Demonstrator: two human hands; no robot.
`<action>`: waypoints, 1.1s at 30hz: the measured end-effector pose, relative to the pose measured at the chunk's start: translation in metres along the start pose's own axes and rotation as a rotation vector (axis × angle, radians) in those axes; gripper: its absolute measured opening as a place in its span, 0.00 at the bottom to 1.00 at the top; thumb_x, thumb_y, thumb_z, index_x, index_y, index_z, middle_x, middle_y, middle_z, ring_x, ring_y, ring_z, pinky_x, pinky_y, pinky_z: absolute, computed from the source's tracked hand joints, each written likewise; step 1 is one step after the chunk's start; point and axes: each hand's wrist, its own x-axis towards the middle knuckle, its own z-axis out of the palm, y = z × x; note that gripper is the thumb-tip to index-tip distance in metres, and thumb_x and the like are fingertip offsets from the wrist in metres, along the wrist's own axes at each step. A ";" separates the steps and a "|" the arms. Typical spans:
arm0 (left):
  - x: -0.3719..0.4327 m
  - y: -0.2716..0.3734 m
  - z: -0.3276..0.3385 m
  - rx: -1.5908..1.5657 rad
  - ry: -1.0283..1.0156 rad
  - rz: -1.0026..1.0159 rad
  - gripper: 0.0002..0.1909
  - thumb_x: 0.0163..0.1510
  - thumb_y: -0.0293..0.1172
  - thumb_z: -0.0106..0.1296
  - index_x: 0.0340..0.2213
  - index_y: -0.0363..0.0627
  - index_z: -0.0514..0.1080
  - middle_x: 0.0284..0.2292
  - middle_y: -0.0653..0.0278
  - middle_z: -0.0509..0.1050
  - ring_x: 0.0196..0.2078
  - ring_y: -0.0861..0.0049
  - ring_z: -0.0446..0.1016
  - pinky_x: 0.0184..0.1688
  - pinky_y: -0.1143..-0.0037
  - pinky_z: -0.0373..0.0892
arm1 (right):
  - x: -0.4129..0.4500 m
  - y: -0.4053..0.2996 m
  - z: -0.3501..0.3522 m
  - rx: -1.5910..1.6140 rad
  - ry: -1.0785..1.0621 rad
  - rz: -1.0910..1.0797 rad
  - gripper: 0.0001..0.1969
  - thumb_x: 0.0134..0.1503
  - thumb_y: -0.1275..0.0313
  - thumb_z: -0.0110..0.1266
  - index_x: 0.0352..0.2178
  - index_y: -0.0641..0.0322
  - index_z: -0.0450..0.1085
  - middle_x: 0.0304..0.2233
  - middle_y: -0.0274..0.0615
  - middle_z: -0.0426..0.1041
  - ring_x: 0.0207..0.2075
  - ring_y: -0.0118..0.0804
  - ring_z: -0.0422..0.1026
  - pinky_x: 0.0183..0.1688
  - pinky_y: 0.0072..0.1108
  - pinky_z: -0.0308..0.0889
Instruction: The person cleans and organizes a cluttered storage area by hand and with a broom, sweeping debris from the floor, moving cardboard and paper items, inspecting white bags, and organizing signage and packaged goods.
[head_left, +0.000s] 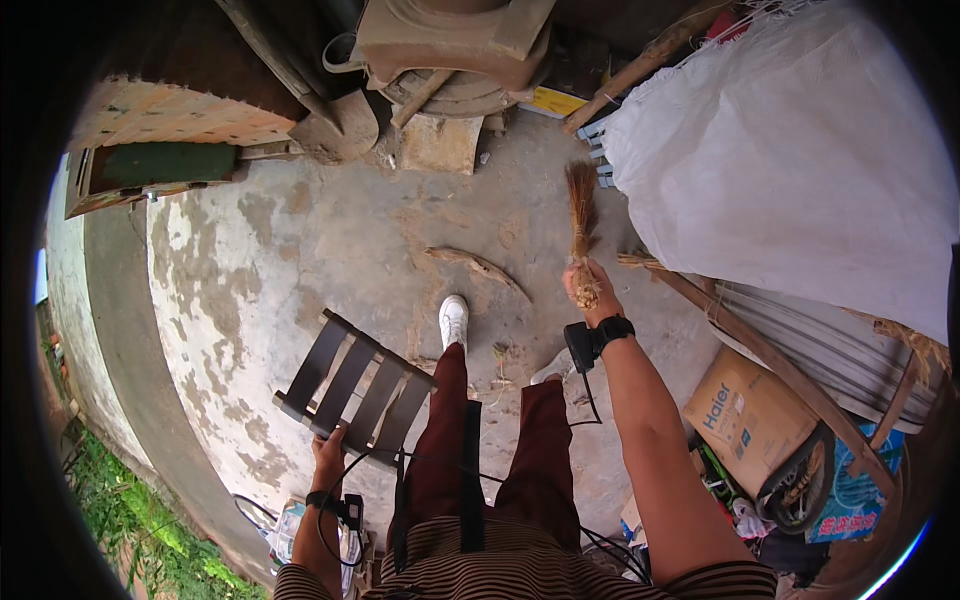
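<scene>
My right hand is closed around the bound handle of a short straw brush, its bristles pointing away from me. At the lower left my left hand grips the near edge of a small folding stool with dark woven straps. The stool hangs tilted beside my left leg; its legs are mostly hidden under the straps. A curved piece of dry wood or bark lies on the concrete floor ahead of my white shoe.
A shovel leans at the back left near a brick structure. A large white woven sack bulges in from the right, above a Haier cardboard box and a wooden frame. Dark cables hang around my legs.
</scene>
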 end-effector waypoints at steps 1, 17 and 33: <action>0.001 -0.003 -0.008 0.002 0.006 -0.002 0.12 0.39 0.20 0.50 0.30 0.41 0.65 0.26 0.67 0.68 0.25 0.81 0.67 0.27 0.81 0.65 | 0.008 0.009 0.006 0.051 0.042 0.005 0.05 0.51 0.72 0.43 0.26 0.62 0.57 0.20 0.37 0.59 0.22 0.27 0.62 0.24 0.16 0.61; 0.001 0.004 0.008 -0.003 0.033 -0.043 0.05 0.42 0.22 0.49 0.26 0.40 0.67 0.22 0.70 0.68 0.22 0.85 0.66 0.24 0.84 0.63 | 0.085 0.000 0.047 -0.989 0.187 -0.246 0.14 0.47 0.74 0.42 0.38 0.61 0.56 0.19 0.44 0.62 0.15 0.38 0.66 0.14 0.27 0.62; 0.007 0.024 0.014 0.051 -0.010 -0.028 0.08 0.41 0.22 0.49 0.29 0.40 0.67 0.24 0.69 0.69 0.25 0.84 0.68 0.26 0.83 0.64 | 0.005 -0.038 0.007 -0.919 0.261 -0.259 0.12 0.48 0.72 0.44 0.36 0.59 0.58 0.15 0.36 0.58 0.11 0.29 0.62 0.12 0.21 0.60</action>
